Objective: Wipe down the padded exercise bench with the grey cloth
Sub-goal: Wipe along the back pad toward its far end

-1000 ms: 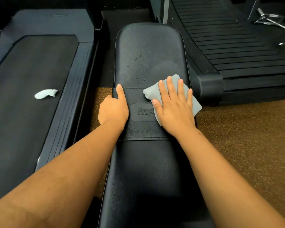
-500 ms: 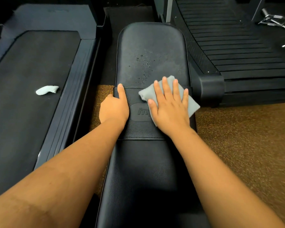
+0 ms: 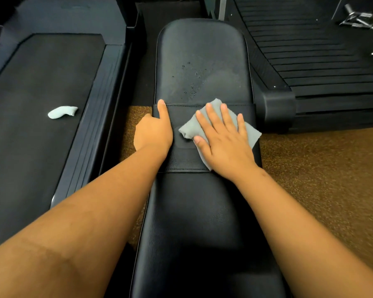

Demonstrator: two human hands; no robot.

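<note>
- Right hand lies flat with its 4 fingers straight, pressing the grey cloth onto the bench strap.
- Left hand grips the bench edge.
- Bunched cloth may skip the droplets (still beyond it).

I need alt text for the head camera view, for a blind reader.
A right hand presses a grey cloth flat on a black padded bench, while the left hand holds the bench's edge. Droplets lie beyond the cloth.

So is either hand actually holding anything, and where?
Neither pinches anything. Right hand presses flat on the grey cloth, over its middle. Left hand grips the bench at its left edge.
</note>
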